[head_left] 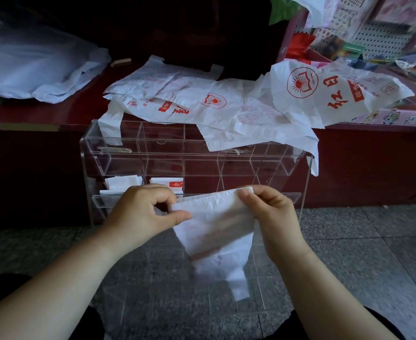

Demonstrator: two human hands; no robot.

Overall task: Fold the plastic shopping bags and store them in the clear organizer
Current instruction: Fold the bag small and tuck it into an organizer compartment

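The thin white plastic bag [216, 229], part-folded, hangs before the clear acrylic organizer [306, 182], its top corners pinched by the left hand [148, 212] and the right hand [270, 212]. It looks light, limp and slippery (folds may spring open), so grip the edges. Two folded white bags [128, 182] sit in lower compartments; loose printed bags [226, 106] from the dark red counter [42, 114] drape over the organizer's top cells

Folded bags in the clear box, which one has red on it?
The right folded bag: it shows a red mark, while the left folded bag looks plain white.
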